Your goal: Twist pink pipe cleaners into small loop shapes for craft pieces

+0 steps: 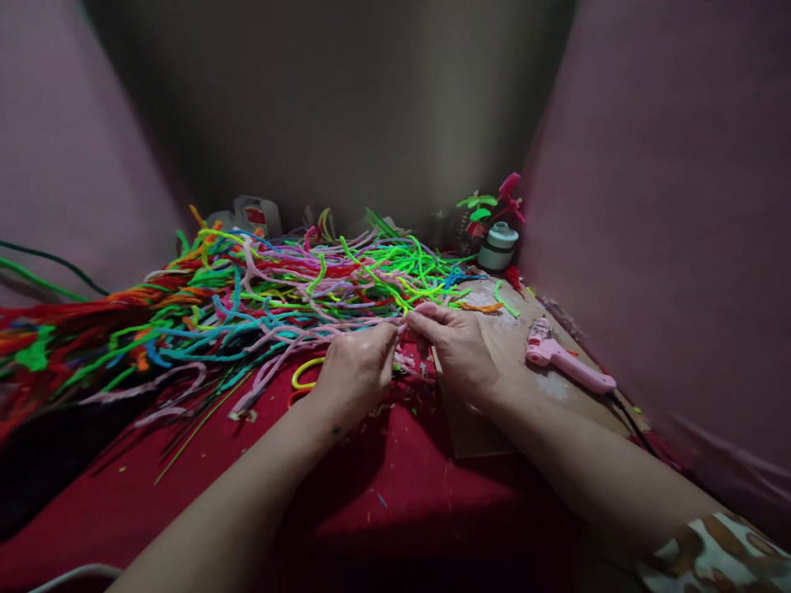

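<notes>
Pinched piece (402, 324), between left hand (359, 362) and right hand (456, 347): mostly covered by fingertips, too small to identify. Yellow-looped scissors (297, 376): partly hidden behind left hand. Fuzzy stems (238, 301): left end blurred, cut off. White cable (80, 570), near left: cut off. Patterned sleeve (710, 550), near right: cut off.

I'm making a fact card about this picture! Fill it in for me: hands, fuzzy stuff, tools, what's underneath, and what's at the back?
Left hand: fingers pinched, seemingly on a pale pink strand
Right hand: fingers pinched, meeting the left hand's fingertips
Fuzzy stuff: big tangled pile of fuzzy sticks, many colors
Tools: pink glue gun with a cord; yellow scissor-like handle, partly hidden
Underneath: red cloth; brown board under the glue gun
Back right: white-and-dark jar
</notes>
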{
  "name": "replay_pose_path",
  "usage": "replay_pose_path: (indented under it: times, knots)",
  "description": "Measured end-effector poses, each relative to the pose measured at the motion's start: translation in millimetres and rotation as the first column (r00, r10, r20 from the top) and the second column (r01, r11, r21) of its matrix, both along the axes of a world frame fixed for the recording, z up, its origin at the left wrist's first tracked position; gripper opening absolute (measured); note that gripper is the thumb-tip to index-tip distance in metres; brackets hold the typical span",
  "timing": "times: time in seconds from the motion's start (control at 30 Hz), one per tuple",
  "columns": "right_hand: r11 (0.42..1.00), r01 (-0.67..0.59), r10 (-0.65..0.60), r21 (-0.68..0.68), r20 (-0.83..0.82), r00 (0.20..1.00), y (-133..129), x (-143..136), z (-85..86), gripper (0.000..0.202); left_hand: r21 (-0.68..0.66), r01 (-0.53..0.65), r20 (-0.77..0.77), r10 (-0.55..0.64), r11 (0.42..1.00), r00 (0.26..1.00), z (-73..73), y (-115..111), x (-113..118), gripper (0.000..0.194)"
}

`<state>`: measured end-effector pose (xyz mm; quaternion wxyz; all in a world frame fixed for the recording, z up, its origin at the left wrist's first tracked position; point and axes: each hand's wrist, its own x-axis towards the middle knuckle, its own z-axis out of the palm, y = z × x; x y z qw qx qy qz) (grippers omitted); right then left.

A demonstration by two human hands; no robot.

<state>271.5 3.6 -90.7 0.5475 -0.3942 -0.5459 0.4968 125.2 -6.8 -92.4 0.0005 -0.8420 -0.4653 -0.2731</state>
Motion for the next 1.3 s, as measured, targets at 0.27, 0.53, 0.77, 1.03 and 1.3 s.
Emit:
replay_pose_path:
  times: [0.27, 0.53, 0.77, 1.03, 1.3]
  knots:
    - [0.997, -0.054, 0.057, 0.047, -0.076, 0.995, 4, 1, 0.1, 0.017, -0.085, -0.076, 0.082, 0.083, 0.993, 0.993, 5.4, -3, 2, 0.025]
    - [0.997, 0.047, -0.049, 0.057, 0.039, 0.998, 0, 4, 7.1, 0.019, -0.346, 0.02, 0.279, 0.082, 0.938, 0.957, 9.9, 4, -3, 0.028]
    - [0.987, 0.023, -0.046, 0.16, 0.141, 0.989, 6, 6, 4.8, 0.027, -0.596, 0.103, 0.422, 0.202, 0.796, 0.884, 12.5, 12, -8, 0.028]
    - [0.884, 0.298, -0.35, 0.36, 0.086, 0.933, 9, 10, -6.6, 0.028, -0.721, 0.141, 0.474, 0.335, 0.678, 0.814, 18.0, 13, -9, 0.034]
    - [0.555, -0.245, -0.201, 0.795, 0.414, 0.888, -20, -6, -16.5, 0.032, -0.428, 0.083, 0.289, 0.05, 0.9, 0.956, 36.2, 40, 17, 0.03]
